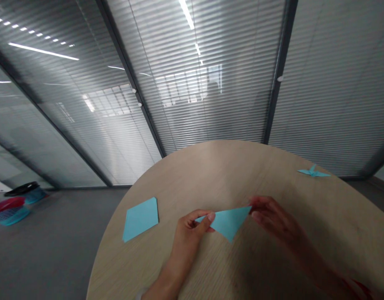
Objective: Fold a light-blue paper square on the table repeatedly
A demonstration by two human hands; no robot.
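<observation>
A light-blue sheet of paper, folded into a triangle, is held above the round wooden table. My left hand pinches its left corner, thumb on top and fingers beneath. At the opposite corner is my right hand, its fingertips closed at the paper's tip. One point of the triangle faces down toward me. To the left lies a stack of square light-blue paper. A folded blue paper crane sits near the table's far right edge.
Glass partitions with grey blinds stand behind the table. On the grey floor at left are a red and blue plastic basket and a black-topped blue one.
</observation>
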